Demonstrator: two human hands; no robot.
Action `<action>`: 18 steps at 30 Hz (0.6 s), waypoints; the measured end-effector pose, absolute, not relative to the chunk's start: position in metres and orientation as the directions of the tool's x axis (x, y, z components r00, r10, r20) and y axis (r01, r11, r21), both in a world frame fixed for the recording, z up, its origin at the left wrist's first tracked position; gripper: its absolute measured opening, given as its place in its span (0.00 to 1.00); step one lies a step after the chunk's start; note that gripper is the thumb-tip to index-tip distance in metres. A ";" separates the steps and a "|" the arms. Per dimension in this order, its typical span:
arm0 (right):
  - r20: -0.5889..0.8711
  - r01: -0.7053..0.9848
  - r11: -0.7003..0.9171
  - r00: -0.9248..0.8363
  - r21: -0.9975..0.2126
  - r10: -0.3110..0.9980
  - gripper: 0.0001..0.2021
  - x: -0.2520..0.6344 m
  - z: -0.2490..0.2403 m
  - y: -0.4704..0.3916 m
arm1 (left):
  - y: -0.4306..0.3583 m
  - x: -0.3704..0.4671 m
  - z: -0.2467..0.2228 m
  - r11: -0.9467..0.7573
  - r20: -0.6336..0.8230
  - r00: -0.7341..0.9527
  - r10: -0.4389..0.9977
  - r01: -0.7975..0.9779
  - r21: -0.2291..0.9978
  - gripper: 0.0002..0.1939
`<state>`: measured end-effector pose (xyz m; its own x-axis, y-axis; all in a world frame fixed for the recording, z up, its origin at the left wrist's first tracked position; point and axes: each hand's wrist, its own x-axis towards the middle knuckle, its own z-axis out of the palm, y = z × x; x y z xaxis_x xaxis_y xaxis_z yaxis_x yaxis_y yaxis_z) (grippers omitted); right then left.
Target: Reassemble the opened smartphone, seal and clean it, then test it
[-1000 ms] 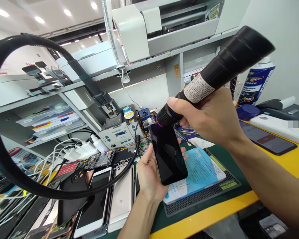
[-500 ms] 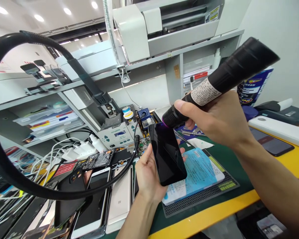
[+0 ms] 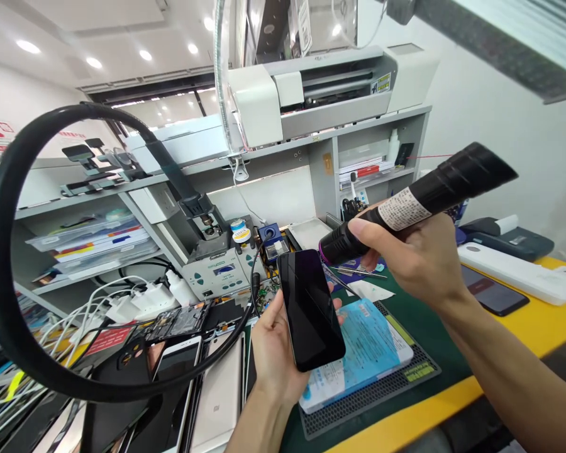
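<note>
Now the left hand (image 3: 276, 352) grips a phone (image 3: 310, 309); the right hand (image 3: 417, 261) is closed round a torch (image 3: 415, 196), its lens just above the screen.

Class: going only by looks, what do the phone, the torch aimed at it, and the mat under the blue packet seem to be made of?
Phone in the left hand: glossy glass front, by its reflections.
Torch in the right hand: matt black, ribbed, probably metal, with a paper label.
Mat: dark and dull, grid-textured edge, likely rubber or silicone.
</note>
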<state>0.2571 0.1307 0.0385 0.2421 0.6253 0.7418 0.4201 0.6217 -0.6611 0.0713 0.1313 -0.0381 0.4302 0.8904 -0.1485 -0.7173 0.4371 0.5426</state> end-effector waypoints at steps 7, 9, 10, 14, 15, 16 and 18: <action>0.367 -0.015 0.377 0.206 -0.926 0.907 0.17 0.280 0.023 0.125 | 0.130 0.072 -0.034 0.443 -0.234 0.380 0.895 -0.695 0.566 0.29; 0.254 -0.156 0.283 0.181 -0.946 0.950 0.17 0.286 0.016 0.121 | 0.130 0.071 -0.035 0.440 -0.223 0.385 0.895 -0.688 0.577 0.29; 0.215 -0.218 0.250 0.175 -0.943 0.961 0.16 0.289 0.013 0.119 | 0.130 0.071 -0.035 0.436 -0.212 0.389 0.896 -0.687 0.582 0.29; 0.152 -0.384 0.211 0.178 -0.899 0.972 0.13 0.297 -0.001 0.108 | 0.132 0.069 -0.037 0.431 -0.184 0.407 0.895 -0.679 0.594 0.27; 0.145 -0.405 0.206 0.177 -0.891 0.974 0.12 0.299 -0.003 0.106 | 0.133 0.069 -0.038 0.433 -0.181 0.412 0.893 -0.676 0.597 0.27; 0.139 -0.420 0.200 0.172 -0.885 0.975 0.12 0.301 -0.005 0.103 | 0.134 0.068 -0.039 0.436 -0.181 0.417 0.891 -0.672 0.598 0.28; 0.127 -0.440 0.182 0.152 -0.879 0.980 0.12 0.303 -0.008 0.098 | 0.135 0.068 -0.041 0.436 -0.173 0.423 0.889 -0.671 0.599 0.27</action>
<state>0.3029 0.0980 -0.0079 0.1516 0.9802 0.1271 -0.4401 0.1821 -0.8793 0.0679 0.1354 -0.0408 0.4232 0.8893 -0.1735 -0.6713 0.4363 0.5992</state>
